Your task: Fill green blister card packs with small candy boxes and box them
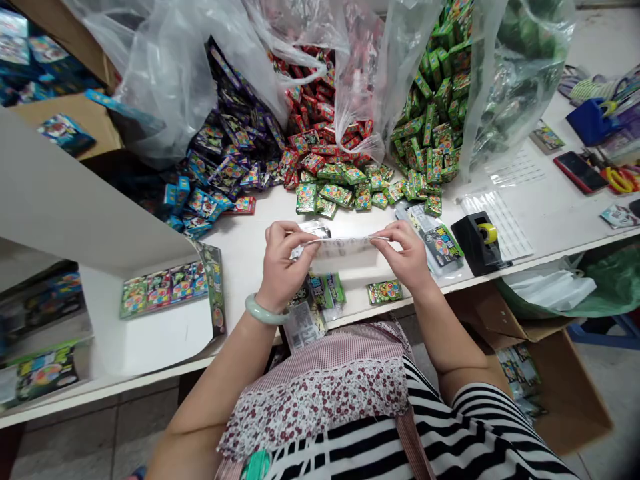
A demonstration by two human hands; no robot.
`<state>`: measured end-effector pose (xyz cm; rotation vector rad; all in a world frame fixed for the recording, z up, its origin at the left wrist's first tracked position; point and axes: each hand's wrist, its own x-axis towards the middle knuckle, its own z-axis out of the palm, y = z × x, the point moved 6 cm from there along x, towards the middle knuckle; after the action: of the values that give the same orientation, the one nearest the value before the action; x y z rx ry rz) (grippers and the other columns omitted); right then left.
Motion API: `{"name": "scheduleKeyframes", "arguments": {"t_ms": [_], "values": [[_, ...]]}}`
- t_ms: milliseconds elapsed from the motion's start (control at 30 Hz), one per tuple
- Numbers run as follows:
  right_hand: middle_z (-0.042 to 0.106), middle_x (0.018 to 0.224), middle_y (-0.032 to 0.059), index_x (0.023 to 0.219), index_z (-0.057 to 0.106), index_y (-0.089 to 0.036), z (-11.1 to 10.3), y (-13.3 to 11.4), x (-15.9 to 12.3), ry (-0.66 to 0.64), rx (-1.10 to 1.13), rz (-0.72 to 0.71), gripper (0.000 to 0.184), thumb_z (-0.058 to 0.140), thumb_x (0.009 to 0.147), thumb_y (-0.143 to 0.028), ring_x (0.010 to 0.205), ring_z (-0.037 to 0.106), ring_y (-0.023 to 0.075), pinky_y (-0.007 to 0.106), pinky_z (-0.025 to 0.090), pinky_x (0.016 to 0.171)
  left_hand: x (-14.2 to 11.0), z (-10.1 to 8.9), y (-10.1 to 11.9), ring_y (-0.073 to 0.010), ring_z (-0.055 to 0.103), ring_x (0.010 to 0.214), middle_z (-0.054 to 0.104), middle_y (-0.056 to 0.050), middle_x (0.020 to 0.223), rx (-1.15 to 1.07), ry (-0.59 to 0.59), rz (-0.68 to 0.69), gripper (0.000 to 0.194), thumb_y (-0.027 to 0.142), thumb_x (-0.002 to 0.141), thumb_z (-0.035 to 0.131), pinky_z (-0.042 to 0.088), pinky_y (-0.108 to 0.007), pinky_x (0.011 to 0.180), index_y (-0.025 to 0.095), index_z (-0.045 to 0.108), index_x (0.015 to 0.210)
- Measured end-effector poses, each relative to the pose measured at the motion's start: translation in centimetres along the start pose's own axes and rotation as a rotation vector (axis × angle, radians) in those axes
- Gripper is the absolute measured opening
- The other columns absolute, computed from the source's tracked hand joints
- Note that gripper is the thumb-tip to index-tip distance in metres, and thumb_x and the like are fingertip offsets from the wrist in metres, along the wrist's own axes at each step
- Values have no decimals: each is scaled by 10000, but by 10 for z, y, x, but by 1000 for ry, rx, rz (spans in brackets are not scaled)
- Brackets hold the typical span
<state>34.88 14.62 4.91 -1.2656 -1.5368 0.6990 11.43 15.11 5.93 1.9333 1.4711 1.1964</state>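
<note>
My left hand and my right hand pinch the two ends of a clear plastic strip, holding it taut above the white table. A pale green bangle circles my left wrist. Just below my left hand lies a jumble of small printed packets. A single green packet rests near my right wrist. A filled plastic sleeve lies beyond my right hand, and heaps of green packets spread in front of both hands.
Red packets, purple-blue packets and green packets spill from clear plastic bags at the back. A white carton stands at the left. A black tape dispenser, phone and scissors lie at the right.
</note>
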Motion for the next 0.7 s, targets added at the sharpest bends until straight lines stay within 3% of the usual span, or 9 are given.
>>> {"name": "scheduleKeyframes", "arguments": {"t_ms": [67,167,267,433,567,700], "values": [[630,908,37,778,701,-248,3,1,0,-13,46,24,154,695,832,-392,924,609,203,385,525,838,-1,3,-6,-235,569,1111,604,-56,1077,-156,-31,-84,145,374,872,626,479,-419,970,238,664,839],[631,824,17,806,662,-234,19,12,-2,-110,263,169,233,677,830,-465,763,600,165,313,516,668,-7,14,-16,-189,617,863,638,-37,935,-461,-93,-295,210,427,818,680,519,-328,758,228,638,867],[611,725,-20,840,626,-236,32,17,-5,-146,421,280,285,712,785,-502,642,558,134,274,487,593,-12,17,-20,-143,572,710,632,-5,808,-573,-46,-419,266,405,696,789,473,-265,644,213,638,802],[587,677,-24,735,589,-227,25,-1,-4,-79,337,176,252,709,800,-440,623,536,129,281,465,607,-17,12,-27,-115,499,592,589,19,643,-599,78,-519,278,413,627,808,415,-243,561,193,651,688],[554,639,-20,673,548,-224,19,-12,-5,-87,226,77,275,633,873,-391,612,514,131,292,441,610,-18,10,-30,-101,447,543,547,29,573,-599,125,-539,258,399,628,797,376,-231,515,186,651,632],[624,807,4,820,621,-225,19,-10,-7,-58,319,52,130,678,842,-340,758,580,142,284,479,688,-13,10,-21,-127,549,673,633,7,707,-643,65,-415,169,298,625,803,438,-233,608,193,691,697]]}}
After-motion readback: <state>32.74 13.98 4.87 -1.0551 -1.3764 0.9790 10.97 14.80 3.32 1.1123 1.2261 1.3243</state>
